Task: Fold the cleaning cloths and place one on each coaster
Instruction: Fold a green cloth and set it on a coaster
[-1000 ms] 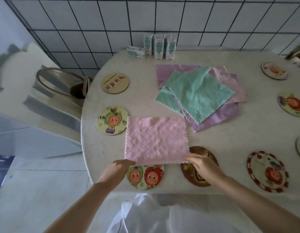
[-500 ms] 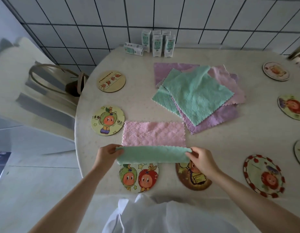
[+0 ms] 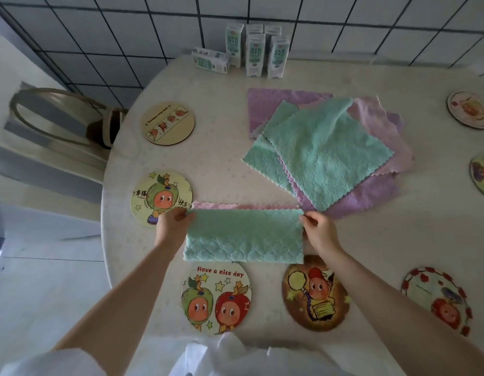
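Observation:
A two-sided cloth (image 3: 243, 236), pink on one face and green on the other, lies folded in half on the round table (image 3: 398, 240), green side up, with a thin pink edge showing along its far side. My left hand (image 3: 173, 222) pinches its far left corner and my right hand (image 3: 318, 229) pinches its far right corner. A pile of green, pink and purple cloths (image 3: 325, 150) lies spread behind it. Round picture coasters surround it: two at the left (image 3: 161, 198) (image 3: 168, 122), two near me (image 3: 216, 297) (image 3: 315, 293), one with a red border (image 3: 436, 298).
Several small milk cartons (image 3: 254, 51) stand at the table's far edge by the tiled wall. More coasters (image 3: 469, 109) lie along the right edge. A chair with a bag (image 3: 59, 118) stands left of the table. White fabric (image 3: 227, 354) hangs at the near edge.
Both hands lifted the cloth's near edge and carried it away from me to the far edge, folding it in half; the green underside now faces up.

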Tool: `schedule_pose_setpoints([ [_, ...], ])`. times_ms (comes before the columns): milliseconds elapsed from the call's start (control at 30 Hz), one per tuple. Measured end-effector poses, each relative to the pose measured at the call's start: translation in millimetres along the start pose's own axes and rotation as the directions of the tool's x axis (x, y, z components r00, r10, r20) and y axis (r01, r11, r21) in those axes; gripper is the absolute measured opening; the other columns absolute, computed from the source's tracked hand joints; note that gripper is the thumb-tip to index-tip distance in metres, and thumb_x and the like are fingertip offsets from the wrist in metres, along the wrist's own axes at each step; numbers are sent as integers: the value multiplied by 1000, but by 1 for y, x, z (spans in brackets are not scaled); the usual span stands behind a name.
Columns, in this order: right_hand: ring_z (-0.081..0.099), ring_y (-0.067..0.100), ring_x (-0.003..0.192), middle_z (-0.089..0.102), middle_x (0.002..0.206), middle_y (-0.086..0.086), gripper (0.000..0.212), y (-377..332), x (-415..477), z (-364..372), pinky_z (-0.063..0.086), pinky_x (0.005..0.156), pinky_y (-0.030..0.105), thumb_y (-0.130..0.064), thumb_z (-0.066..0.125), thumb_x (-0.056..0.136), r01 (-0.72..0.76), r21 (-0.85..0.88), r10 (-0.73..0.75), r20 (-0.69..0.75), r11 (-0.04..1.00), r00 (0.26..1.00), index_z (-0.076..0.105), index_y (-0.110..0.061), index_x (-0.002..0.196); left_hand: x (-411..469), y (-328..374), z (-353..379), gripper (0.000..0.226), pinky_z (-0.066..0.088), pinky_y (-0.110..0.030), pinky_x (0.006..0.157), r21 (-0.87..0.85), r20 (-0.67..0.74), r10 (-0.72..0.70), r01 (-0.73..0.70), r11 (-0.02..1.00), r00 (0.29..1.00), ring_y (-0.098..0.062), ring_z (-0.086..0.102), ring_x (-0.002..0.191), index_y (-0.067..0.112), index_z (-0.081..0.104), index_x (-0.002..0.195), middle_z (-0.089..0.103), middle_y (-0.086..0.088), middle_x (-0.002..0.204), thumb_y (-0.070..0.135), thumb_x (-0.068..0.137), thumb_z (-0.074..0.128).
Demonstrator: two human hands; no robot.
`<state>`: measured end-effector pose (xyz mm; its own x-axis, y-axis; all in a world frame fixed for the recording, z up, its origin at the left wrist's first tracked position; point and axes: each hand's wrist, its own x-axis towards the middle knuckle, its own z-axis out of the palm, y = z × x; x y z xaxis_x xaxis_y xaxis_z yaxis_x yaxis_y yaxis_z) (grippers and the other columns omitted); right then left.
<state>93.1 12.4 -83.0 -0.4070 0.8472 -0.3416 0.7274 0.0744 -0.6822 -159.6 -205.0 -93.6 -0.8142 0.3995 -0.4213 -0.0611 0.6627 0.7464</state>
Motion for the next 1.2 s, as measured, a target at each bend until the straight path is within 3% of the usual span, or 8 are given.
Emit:
schedule_pose_setpoints([
  [100,54,17,81,67,95,11,24,2,6,3,38,72,23,-19,60,91,12,-28,-12,-3,1000,1000,66,0,105,8,-4,4,5,57,-48,76,22,-9,4,-4,1000,1000,-32,65,81,13,70,88,68,-4,78,13,86,65],
  [233,56,18,73,67,86,12,21,4,12,6,39,66,25,-18,60,91,46,-50,-47,-22,998,999,66,1,100,15,-1,8,15,55,-37,68,104,-15,57,-55,993,998,-20,59,69,5,69,97,66,-4,79,16,89,62],
  [467,58,18,70,67,83,9,23,8,21,11,43,63,27,-19,57,93,4,-103,-5,-9,995,1000,66,0,101,20,8,15,18,43,-23,57,196,-54,100,-87,977,994,-16,60,73,11,67,97,65,2,86,26,90,62],
  [667,52,13,62,63,76,5,22,5,23,13,31,49,14,-19,56,93,-14,-110,11,-25,994,1000,68,0,95,26,12,18,23,40,-21,53,242,-81,64,-43,969,995,-16,58,71,8,68,95,66,-1,83,29,89,63],
  [867,57,19,74,63,85,7,28,2,18,9,39,60,23,-27,55,94,-34,-28,32,-71,999,997,62,0,96,12,13,15,23,45,-27,65,233,-163,117,-77,970,980,-17,59,77,8,64,101,67,-3,95,28,92,58],
  [1000,59,12,86,63,96,0,21,1,8,8,40,65,9,-18,62,90,-44,100,47,-38,994,998,60,-8,109,-18,7,19,23,52,-38,76,396,-225,310,-204,895,924,-23,56,96,8,56,112,57,-8,113,20,92,55],
  [1100,61,14,90,65,103,4,30,1,6,9,46,78,20,-7,63,87,-30,119,33,-20,992,999,58,-7,117,-54,1,36,28,51,-40,90,479,6,543,-479,735,840,-18,52,108,6,55,116,57,-6,117,8,88,56],
  [1200,60,16,91,66,105,10,27,-2,10,12,46,79,22,-3,62,86,-9,63,10,-13,998,1000,60,-2,113,-86,-8,59,47,29,-45,115,481,356,547,-650,588,758,-18,32,138,17,44,137,41,1,146,18,90,55],
])
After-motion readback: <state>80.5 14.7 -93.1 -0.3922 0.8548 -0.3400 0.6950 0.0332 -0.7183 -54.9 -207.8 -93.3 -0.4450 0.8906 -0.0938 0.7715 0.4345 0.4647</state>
